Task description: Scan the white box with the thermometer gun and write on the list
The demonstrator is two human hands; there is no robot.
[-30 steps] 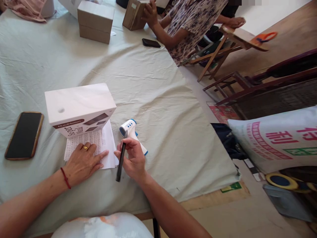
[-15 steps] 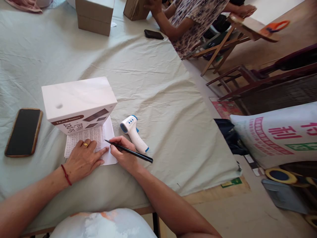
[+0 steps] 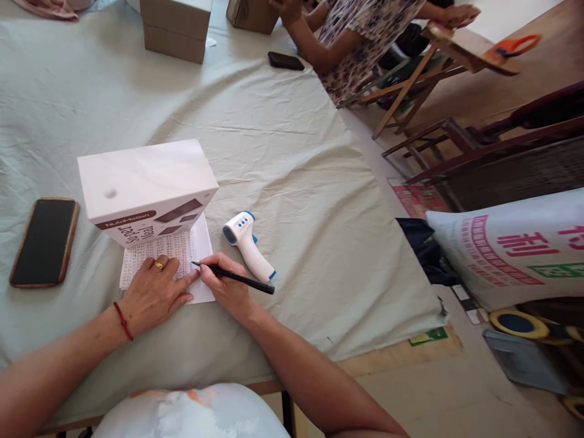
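Note:
Fingers spread, my left hand (image 3: 157, 291) lies flat on a sheet of paper (image 3: 201, 243) covered in small handwriting. A black pen (image 3: 241, 279) is gripped in my right hand (image 3: 227, 286), its tip touching or just over the paper beside the written rows. Behind my hands a white box (image 3: 148, 176) marked NutriMotion stands on the paper's far part and hides it. A white and blue infrared thermometer (image 3: 249, 243) lies just right of my right hand. To the left rests a smartphone (image 3: 44, 242) in a brown-edged case, screen dark.
A pale cloth (image 3: 296, 243) with creases covers the table. Toward the far side are a cardboard box (image 3: 174, 33), a second box (image 3: 250, 15) at another person's hands, and a black phone (image 3: 285, 61). A printed white sack (image 3: 511, 249) and a folding stool (image 3: 410, 85) stand right.
My right hand has shifted slightly, and the pen tip sits a little lower on the paper, with its rear end swung up and left. My left hand stays in place.

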